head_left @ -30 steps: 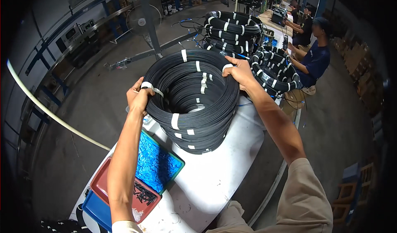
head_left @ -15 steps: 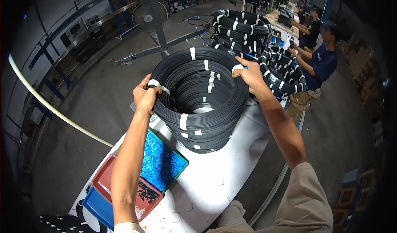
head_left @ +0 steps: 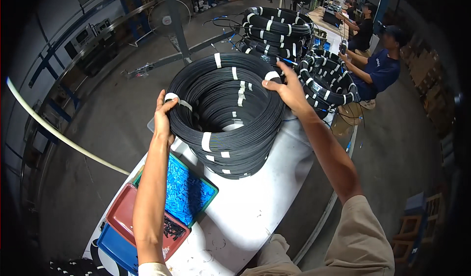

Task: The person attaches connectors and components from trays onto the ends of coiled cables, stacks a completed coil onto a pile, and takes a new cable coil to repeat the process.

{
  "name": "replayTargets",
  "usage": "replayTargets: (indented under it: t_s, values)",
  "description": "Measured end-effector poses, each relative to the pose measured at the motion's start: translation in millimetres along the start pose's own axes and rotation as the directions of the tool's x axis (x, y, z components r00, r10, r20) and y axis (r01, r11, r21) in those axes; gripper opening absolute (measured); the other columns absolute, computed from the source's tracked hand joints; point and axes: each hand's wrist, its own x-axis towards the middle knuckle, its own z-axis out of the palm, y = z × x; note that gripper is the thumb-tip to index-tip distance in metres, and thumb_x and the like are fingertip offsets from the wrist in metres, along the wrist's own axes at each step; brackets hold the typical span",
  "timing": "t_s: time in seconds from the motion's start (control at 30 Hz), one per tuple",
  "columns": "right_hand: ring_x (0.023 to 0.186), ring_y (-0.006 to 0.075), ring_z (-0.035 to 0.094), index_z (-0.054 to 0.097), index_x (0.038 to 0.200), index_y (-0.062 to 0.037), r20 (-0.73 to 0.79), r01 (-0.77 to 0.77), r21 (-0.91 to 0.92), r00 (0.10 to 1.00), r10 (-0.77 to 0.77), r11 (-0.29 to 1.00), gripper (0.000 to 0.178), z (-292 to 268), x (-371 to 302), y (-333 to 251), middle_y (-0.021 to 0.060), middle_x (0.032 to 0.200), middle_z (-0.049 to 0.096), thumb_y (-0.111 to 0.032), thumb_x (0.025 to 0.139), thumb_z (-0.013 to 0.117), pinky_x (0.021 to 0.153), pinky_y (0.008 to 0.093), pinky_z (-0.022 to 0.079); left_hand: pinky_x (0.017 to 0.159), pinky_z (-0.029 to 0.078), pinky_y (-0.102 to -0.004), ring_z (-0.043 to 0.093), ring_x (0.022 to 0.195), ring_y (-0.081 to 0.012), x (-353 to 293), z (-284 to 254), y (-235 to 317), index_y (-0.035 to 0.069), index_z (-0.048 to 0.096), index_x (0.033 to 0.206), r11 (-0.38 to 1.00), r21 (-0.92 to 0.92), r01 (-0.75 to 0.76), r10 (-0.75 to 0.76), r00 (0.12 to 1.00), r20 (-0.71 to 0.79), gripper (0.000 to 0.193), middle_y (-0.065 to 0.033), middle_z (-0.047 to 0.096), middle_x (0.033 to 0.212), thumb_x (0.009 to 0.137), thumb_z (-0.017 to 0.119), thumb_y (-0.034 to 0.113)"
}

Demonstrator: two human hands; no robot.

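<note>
A tall stack of black cable coils [head_left: 240, 136], bound with white tape bands, stands on the white table in front of me. The top coil [head_left: 189, 125] lies level on the others. My left hand [head_left: 164, 118] is at its left rim, thumb resting over the edge by a tape band, fingers stretched out along the outside. At the upper right rim is my right hand [head_left: 290, 92], its thumb on another tape band and its index finger extended away. Both hands touch the coil with loosened fingers; the right hand's lower fingers are partly hidden.
On the white table [head_left: 235, 227], a green tray [head_left: 214, 197] holds blue pieces, beside red [head_left: 117, 210] and blue trays [head_left: 115, 246]. More taped coils [head_left: 279, 28] are piled beyond, with another coil pile [head_left: 326, 80] at right. Co-workers [head_left: 385, 70] sit along the far right.
The view has shifted, so the stack appears slightly further left. My fingers have loosened from around the top coil's rim, the left ones straightening.
</note>
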Motion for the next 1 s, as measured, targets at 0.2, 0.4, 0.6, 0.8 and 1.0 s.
replayTargets:
  t_s: [0.2,0.4,0.6,0.8,1.0]
  values:
    - [0.127,0.0263,0.053,0.032,0.157,-0.0018,0.329,-0.318,0.559,0.933,0.147,0.766,0.085,4,-4,4,0.0215,0.141,0.053,-0.013,0.081,0.070,0.108,0.0324,0.038,0.101,0.051,-0.0388,0.059,0.123,-0.0314,0,1,-7,0.011,0.037,0.156,0.999,-0.037,-0.014,0.013,1.000,-0.022,0.072,-0.0188,0.052,0.143,0.088,0.059,0.018]
    - [0.121,0.0240,0.056,0.037,0.154,-0.0010,0.297,-0.269,0.578,0.949,0.109,0.770,0.086,13,-3,4,0.0178,0.138,0.056,-0.017,0.078,0.075,0.106,0.0311,0.040,0.095,0.052,-0.0384,0.063,0.111,-0.0272,11,-14,-14,0.014,0.043,0.152,0.997,-0.045,-0.066,0.064,0.997,-0.048,0.072,-0.0141,0.063,0.126,0.085,0.067,0.015]
    - [0.116,0.0242,0.060,0.043,0.151,-0.0110,0.363,-0.394,0.530,0.906,0.218,0.751,0.082,8,-2,-12,0.0075,0.128,0.062,-0.021,0.078,0.079,0.099,0.0389,0.049,0.109,0.041,-0.0371,0.056,0.125,-0.0252,31,-27,-31,0.012,0.045,0.151,0.970,0.067,-0.234,0.237,0.971,-0.041,0.078,-0.0142,0.056,0.139,0.079,0.074,0.023]
    - [0.121,0.0246,0.059,0.059,0.138,-0.0047,0.399,-0.386,0.562,0.901,0.168,0.732,0.053,-25,54,51,0.0089,0.131,0.063,-0.032,0.093,0.068,0.106,0.0391,0.044,0.119,0.026,-0.0342,0.040,0.143,-0.0306,25,-8,-33,-0.008,0.019,0.157,0.936,-0.113,-0.332,0.324,0.942,-0.085,0.095,-0.0240,0.042,0.154,0.086,0.069,0.032]
    - [0.121,0.0292,0.062,0.053,0.139,0.0053,-0.173,-0.049,0.543,0.970,0.168,0.838,0.050,-70,19,91,0.0167,0.140,0.058,-0.028,0.101,0.057,0.101,0.0396,0.050,0.124,0.016,-0.0413,0.017,0.155,-0.0364,-77,-52,-49,0.000,0.014,0.161,0.941,-0.089,-0.326,0.334,0.937,0.103,0.090,-0.0240,0.018,0.166,0.098,0.056,0.050]
